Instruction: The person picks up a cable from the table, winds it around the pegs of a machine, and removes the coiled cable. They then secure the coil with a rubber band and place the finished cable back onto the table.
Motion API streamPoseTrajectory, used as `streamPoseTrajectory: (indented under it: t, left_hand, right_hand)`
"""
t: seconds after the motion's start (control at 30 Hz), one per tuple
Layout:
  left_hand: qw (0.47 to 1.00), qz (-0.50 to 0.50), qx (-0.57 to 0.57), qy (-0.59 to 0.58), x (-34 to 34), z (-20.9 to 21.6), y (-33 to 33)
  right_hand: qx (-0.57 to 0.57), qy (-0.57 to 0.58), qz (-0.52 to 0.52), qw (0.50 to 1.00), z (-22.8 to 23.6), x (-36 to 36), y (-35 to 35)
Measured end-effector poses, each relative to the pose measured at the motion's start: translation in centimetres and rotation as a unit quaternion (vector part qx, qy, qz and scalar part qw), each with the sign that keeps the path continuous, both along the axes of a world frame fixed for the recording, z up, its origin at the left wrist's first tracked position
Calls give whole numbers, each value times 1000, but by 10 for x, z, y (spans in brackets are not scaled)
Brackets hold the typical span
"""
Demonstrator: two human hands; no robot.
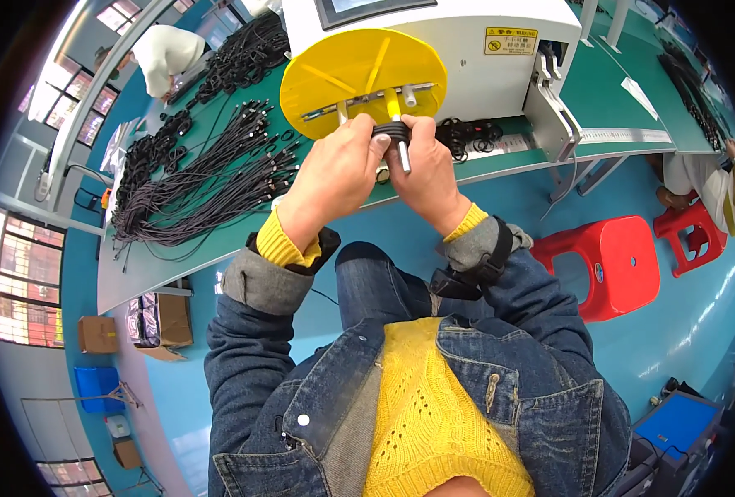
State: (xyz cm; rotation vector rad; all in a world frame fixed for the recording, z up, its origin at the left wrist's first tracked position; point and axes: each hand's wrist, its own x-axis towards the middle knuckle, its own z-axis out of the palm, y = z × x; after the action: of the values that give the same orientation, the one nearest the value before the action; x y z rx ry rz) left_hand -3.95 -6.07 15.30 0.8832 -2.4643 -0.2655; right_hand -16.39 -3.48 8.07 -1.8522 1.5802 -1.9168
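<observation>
Yellow knitwear [429, 414] lies nearest. Farther off, the left hand [334, 168] and right hand [428, 176] have their fingers clamped on a black cable coil [393, 130], squeezed between them, on the near side of a yellow disc [355, 70]; more cables [226, 178] lie left on the tabletop [595, 95].

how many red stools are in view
2: a nearer red stool at the picture's right, and a farther red stool beyond it, closer to the right edge. More may be hidden.

Black cable loops [395, 128], closely bunched, seem to encircle a silver-tipped post [404, 157].
</observation>
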Motion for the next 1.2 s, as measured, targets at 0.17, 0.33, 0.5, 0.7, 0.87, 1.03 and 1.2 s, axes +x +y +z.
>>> streamPoseTrajectory:
  t: [0.17, 0.33, 0.5, 0.7, 0.87, 1.03, 1.2]
  left_hand:
    - [999, 25, -14, -25, 3, -2, 21]
    - [997, 62, 43, -17, 3, -17, 74]
    - [938, 61, 337, 47, 21, -75, 63]
    - [606, -44, 738, 294, 14, -97, 76]
    - [646, -45, 758, 79, 19, -110, 57]
    - [629, 12, 765, -138, 14, -114, 57]
    - [647, -72, 758, -43, 18, -128, 72]
  right_hand:
    - [75, 10, 11, 997, 4, 0, 18]
    - [138, 71, 31, 987, -8, -6, 63]
    - [206, 147, 136, 958, -52, -17, 66]
    - [191, 75, 220, 954, -82, -13, 69]
    - [218, 87, 256, 938, -84, -16, 77]
    - [266, 362, 246, 859, -76, -16, 83]
    - [209, 211, 265, 918, -91, -13, 84]
